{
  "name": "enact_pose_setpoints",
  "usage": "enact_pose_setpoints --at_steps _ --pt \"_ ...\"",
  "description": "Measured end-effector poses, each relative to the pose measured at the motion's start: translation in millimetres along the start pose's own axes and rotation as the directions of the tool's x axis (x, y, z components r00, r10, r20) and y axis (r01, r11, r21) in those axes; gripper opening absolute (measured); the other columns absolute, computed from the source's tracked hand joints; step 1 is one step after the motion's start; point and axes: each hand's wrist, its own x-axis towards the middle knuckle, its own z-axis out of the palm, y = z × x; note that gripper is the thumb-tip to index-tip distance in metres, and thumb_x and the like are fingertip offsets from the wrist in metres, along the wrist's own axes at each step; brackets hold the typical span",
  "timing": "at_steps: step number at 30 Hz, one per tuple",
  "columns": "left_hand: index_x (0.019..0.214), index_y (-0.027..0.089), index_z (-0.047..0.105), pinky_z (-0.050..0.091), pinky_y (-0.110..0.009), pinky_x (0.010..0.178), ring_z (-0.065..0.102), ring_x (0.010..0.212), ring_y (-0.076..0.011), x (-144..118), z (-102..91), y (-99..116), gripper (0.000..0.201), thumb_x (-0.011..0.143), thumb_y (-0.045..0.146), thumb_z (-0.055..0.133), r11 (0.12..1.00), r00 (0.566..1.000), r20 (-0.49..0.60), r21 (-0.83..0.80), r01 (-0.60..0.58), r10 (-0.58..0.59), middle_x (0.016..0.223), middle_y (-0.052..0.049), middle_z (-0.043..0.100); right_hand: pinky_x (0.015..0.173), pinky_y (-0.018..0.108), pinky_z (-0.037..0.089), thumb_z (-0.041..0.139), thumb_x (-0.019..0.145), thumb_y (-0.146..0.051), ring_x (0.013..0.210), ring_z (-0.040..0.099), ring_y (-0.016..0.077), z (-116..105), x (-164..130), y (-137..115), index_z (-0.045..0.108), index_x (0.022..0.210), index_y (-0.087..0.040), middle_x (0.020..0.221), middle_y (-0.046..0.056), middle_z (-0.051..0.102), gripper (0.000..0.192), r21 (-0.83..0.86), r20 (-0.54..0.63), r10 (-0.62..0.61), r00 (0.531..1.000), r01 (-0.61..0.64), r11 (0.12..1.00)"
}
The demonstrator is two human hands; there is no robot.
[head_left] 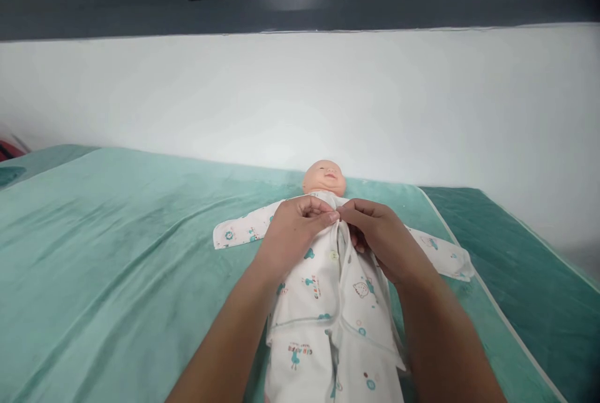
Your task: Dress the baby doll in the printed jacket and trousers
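— Green cloth covers the bed, with some long folds in it, and a white wall stands behind. What is on the cloth?

— A baby doll on its back, in a white suit with little prints. It lies just below the middle of the view, and its head is at 12 o'clock from the hands.

— What is the left hand doing?

— Its thumb and first finger are pinched together on the suit's front edge, close to the neck. The other fingers are curled in.

— And the right hand?

— It pinches the cloth at the same spot. Both sets of fingertips are nearly touching. I can't tell if something small is tucked between them.

— Do you see a button?

— Yes, a pale one at 6 o'clock from the fingertips. Under there, the two front edges are a bit apart.

— What gets in the way?

— The hands hide much of the chest, and they cover the sleeves near the shoulders. One sleeve pokes out toward 9 o'clock, the other toward 4.

— Anything else?

— Darker green cloth at 4 o'clock, and a gray window frame at 12, above the wall.
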Motion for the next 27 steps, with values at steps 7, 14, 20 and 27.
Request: enact_pose_setpoints --at_steps 7,14,20,27 --pt "0.079 0.018 0.068 0.036 -0.021 0.054 0.046 0.059 -0.008 1.4 -6.2 0.5 0.019 0.079 0.037 0.064 0.992 0.999 0.026 0.122 0.033 -0.037 0.071 0.002 0.059 0.045 0.022 0.028 0.059 0.08 -0.032 0.046 0.04 0.0069 -3.4 2.5 4.7 0.052 0.06 -0.018 0.051 -0.005 0.047 0.025 0.065 0.04 -0.023 0.999 0.02 0.998" --pt "0.078 0.02 0.066 0.028 -0.02 0.046 0.036 0.05 -0.0056 1.3 -6.2 -0.2 0.02 0.078 0.04 0.066 0.997 0.996 0.045 0.032 0.073 -0.074 0.062 0.005 0.051 0.046 0.021 0.03 0.06 0.081 -0.034 0.048 0.044 0.0075 -3.4 2.4 6.1 0.054 0.063 -0.019 0.052 -0.005 0.049 0.025 -0.005 0.05 -0.046 0.998 0.046 0.999" --pt "0.078 0.019 0.065 0.035 -0.022 0.053 0.044 0.057 -0.0074 2.6 -7.0 -5.4 0.021 0.079 0.04 0.066 0.999 0.998 0.056 0.037 0.022 -0.024 0.07 0.003 0.057 0.046 0.021 0.031 0.059 0.083 -0.034 0.048 0.045 0.0076 -4.3 2.9 6.9 0.055 0.064 -0.019 0.053 -0.005 0.05 0.025 -0.004 0.068 -0.059 0.996 0.06 0.998" --pt "0.077 0.018 0.065 0.043 -0.024 0.058 0.054 0.064 -0.0112 5.1 -8.0 -7.3 0.024 0.076 0.042 0.069 0.999 0.998 0.054 0.049 0.017 -0.019 0.075 -0.001 0.063 0.046 0.019 0.034 0.057 0.087 -0.042 0.049 0.048 0.0081 -4.8 4.6 8.6 0.057 0.071 -0.019 0.053 -0.005 0.053 0.029 -0.036 0.077 -0.084 0.993 0.087 0.996"
